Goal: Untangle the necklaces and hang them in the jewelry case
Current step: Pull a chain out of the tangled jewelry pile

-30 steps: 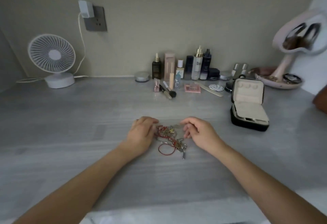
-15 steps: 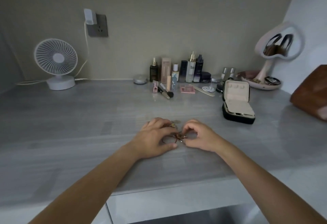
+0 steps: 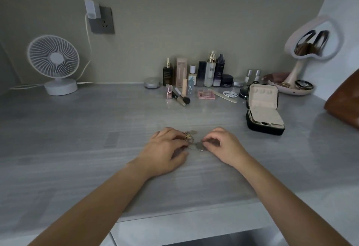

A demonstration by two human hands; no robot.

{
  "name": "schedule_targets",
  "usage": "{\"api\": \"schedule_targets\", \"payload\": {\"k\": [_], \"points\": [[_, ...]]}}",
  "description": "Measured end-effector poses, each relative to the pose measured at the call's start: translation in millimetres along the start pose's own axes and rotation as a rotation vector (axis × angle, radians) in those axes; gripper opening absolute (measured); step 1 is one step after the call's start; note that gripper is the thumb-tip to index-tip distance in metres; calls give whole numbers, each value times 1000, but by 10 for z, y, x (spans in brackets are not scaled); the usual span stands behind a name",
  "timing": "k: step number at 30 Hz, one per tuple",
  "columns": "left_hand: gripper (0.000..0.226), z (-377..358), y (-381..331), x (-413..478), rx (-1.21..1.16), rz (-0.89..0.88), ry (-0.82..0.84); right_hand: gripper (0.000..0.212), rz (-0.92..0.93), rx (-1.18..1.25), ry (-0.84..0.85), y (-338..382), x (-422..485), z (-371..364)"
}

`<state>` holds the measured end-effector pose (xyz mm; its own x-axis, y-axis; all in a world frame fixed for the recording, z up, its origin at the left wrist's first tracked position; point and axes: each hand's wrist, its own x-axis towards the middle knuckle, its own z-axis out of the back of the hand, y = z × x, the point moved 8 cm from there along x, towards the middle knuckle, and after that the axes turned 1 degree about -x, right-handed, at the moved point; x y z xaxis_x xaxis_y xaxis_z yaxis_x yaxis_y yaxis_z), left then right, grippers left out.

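Looking down, I see the necklaces [image 3: 189, 135] in a small tangled heap on the gray tabletop [image 3: 77, 138], right between the two hands. The left hand [image 3: 165, 150] lies on the left side of the heap with its fingers bent over the chains. I cannot tell if it pinches one. The right hand [image 3: 223, 145] pinches the right end of the heap with thumb and first finger, just by a round charm [image 3: 199, 146] that lies flat.

The jewelry case [image 3: 264, 113] sits open to the right and farther back, well apart from the heap, with its lid standing up. A brown bag [image 3: 343, 99] pokes in near it at the right edge. Behind the case stands a white mirror [image 3: 312, 39] on a dish.

A row of bottles [image 3: 209, 70] stands by the wall, with a makeup brush [image 3: 182, 99] and a pink box [image 3: 206, 94] lying in front. Far left stands a white fan [image 3: 53, 64]. Its cord [image 3: 87, 55] goes up to a plug [image 3: 91, 9] on the wall.
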<state>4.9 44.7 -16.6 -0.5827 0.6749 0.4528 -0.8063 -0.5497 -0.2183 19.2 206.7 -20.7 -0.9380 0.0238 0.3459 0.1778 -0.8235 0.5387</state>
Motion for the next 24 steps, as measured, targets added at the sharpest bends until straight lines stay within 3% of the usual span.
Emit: {"api": "schedule_targets", "payload": {"k": [6, 11, 15, 19, 22, 24], "points": [[53, 36, 126, 30, -72, 104, -26, 8, 15, 107, -25, 2, -22, 50], [51, -26, 118, 44, -86, 91, 33, 17, 28, -31, 29, 22, -10, -17], [35, -100, 154, 164, -169, 175, 171, 24, 24, -138, 214, 78, 101, -44], [22, -86, 193, 361, -206, 277, 192, 23, 50, -308, 344, 143, 286, -73], [22, -41, 232, 506, -313, 349, 134, 20, 93, -265, 279, 182, 392, -75], [23, -78, 273, 557, -442, 397, 108, 18, 56, -105, 152, 193, 499, 28]]}}
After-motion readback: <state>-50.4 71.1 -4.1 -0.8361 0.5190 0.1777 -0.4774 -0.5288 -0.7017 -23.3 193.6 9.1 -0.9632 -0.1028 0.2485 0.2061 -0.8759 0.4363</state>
